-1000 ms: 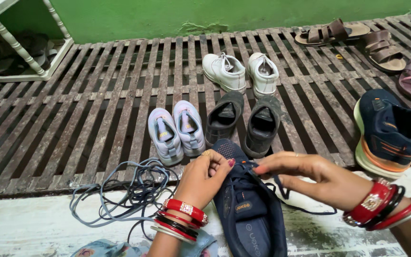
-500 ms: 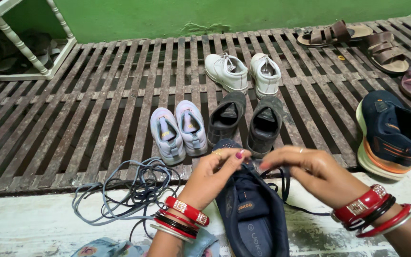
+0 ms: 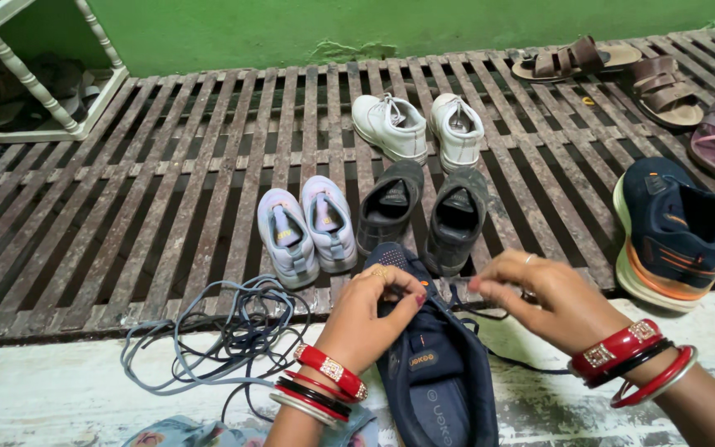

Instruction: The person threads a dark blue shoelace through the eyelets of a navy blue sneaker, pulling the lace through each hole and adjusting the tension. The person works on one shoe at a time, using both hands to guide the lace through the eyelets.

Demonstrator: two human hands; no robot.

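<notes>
Between both hands, navy sneaker [image 3: 436,372] w/ dark insole lies toe-away; left hand [image 3: 370,319] grips its upper, right hand [image 3: 539,298] pinches dark lace [image 3: 490,314].

white shoes [image 3: 418,126] far beyond fingers | grey pair [image 3: 424,212] just beyond | lilac pair [image 3: 306,232] beyond-left | loose laces [image 3: 225,333] left | sandals [image 3: 622,70] far right

Lace tangle [image 3: 217,331] blocks left; grey shoes [image 3: 424,211] ahead; right side free.
</notes>
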